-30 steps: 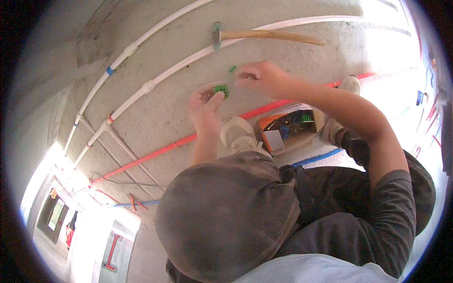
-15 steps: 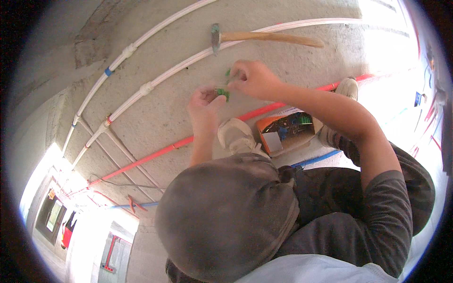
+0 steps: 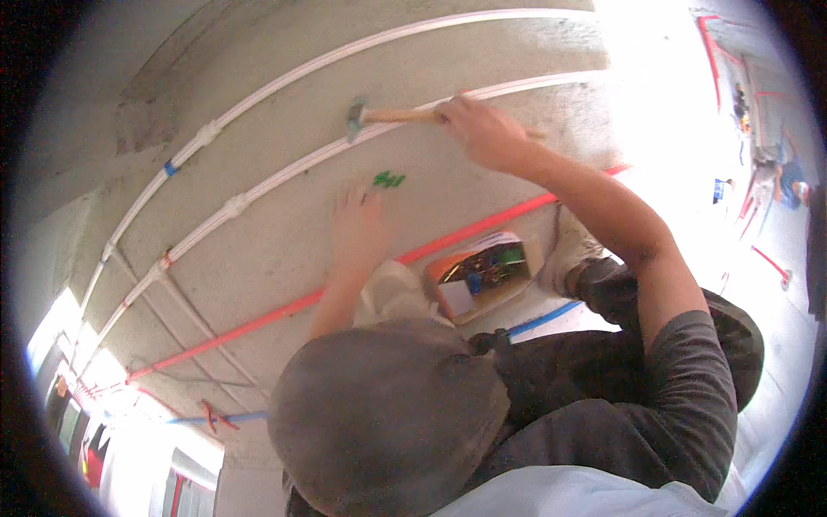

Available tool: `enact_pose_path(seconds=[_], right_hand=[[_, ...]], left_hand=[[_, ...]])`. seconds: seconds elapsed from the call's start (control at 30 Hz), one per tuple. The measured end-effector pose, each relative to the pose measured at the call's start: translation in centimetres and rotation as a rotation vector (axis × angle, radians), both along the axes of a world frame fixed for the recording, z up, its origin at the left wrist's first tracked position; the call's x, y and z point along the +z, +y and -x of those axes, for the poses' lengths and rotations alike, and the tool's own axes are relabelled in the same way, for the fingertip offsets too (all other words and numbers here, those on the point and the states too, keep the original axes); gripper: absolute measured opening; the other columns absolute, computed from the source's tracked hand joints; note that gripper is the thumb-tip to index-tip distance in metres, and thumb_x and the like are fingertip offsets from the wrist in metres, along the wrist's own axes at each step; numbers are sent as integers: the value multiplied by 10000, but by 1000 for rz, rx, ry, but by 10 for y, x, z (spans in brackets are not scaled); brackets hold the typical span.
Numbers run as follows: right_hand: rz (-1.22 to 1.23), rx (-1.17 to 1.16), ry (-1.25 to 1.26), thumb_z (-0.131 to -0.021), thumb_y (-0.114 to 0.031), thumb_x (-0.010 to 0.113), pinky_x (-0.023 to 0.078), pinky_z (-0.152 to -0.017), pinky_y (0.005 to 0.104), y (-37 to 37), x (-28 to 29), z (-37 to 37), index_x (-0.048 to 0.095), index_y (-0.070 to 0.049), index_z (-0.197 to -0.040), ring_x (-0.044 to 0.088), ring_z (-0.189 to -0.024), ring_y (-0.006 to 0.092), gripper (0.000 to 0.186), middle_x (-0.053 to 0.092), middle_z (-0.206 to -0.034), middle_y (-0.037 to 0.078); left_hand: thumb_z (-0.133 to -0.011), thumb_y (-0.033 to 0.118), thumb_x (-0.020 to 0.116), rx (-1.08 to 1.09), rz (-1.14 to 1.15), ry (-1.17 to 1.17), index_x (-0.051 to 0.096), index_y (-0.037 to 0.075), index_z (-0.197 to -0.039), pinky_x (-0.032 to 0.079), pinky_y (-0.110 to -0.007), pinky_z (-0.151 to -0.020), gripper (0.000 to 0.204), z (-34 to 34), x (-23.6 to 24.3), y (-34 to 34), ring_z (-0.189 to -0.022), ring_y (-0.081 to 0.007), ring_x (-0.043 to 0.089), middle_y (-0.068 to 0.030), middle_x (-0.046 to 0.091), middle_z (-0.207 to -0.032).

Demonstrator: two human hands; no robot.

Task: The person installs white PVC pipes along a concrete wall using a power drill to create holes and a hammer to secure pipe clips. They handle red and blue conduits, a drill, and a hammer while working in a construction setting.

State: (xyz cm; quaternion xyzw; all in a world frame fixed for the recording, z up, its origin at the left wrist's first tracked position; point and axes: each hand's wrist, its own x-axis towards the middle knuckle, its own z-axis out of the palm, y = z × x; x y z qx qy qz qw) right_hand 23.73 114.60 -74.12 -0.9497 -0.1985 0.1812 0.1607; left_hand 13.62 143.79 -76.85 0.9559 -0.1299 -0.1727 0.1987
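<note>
My right hand (image 3: 482, 133) is closed on the wooden handle of a hammer (image 3: 403, 115), which lies across a white pipe on the concrete. A short end of the handle sticks out beyond the hand, and the metal head points left. Nearer to me, my left hand (image 3: 357, 224) is over the concrete, its fingers smeared by motion. Whether it holds anything small I cannot make out. Just right of its fingertips lie several small green plastic pieces (image 3: 388, 179), grouped together.
Two white pipes curve along the far side, and a red pipe (image 3: 482, 227) crosses before my shoes. An open box (image 3: 493, 308) of small parts stands between my feet. Red-handled pliers (image 3: 215, 418) lie at lower left beside a blue pipe (image 3: 547, 317). Another person (image 3: 791, 183) is far right.
My right hand has left the green pieces and taken hold of the hammer's handle. The green piece in my left hand no longer shows there. The whole view has shifted.
</note>
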Motion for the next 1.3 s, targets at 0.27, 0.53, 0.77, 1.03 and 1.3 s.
enact_pose_path(seconds=[0.27, 0.53, 0.77, 1.03, 1.3], right_hand=[[-230, -38, 330, -1046, -180, 595, 533, -900, 555, 9, 35, 47, 548, -39, -1401, 648, -1079, 498, 386, 658, -1198, 263], [-42, -136, 354, -1041, -178, 593, 529, -879, 557, 45, 34, 39, 572, -29, -1379, 653, -1048, 505, 370, 669, -1177, 255], [-227, -128, 320, -1062, -197, 563, 540, -827, 577, 57, 39, 48, 561, -43, -1325, 675, -989, 486, 305, 670, -1121, 257], [-291, -128, 306, -1060, -209, 575, 550, -850, 565, 71, 35, 49, 545, -44, -1382, 677, -1011, 484, 363, 663, -1171, 255], [-286, -31, 225, -1068, -212, 557, 571, -808, 562, 89, 47, 45, 537, -50, -1419, 690, -989, 468, 387, 662, -1196, 241]], left_hand=[[-937, 82, 703, 789, 408, -159, 700, -4, -1026, 537, -425, -854, 124, -28, 16, 46, -896, -357, 664, -184, 687, -970], [-886, 7, 732, 868, 481, -285, 737, 45, -1042, 565, -376, -834, 161, -45, -10, 65, -907, -271, 727, -121, 745, -1003], [-867, 61, 781, 710, 308, -431, 753, 73, -1021, 553, -414, -881, 157, -42, -24, 57, -976, -300, 699, -96, 746, -1030], [-874, 52, 750, 620, 335, -525, 714, 48, -989, 540, -460, -806, 121, -49, -22, 50, -921, -345, 684, -120, 715, -966], [-869, 27, 720, 664, 351, -523, 681, 21, -1089, 543, -494, -819, 223, -49, -35, 52, -940, -396, 689, -161, 710, -983]])
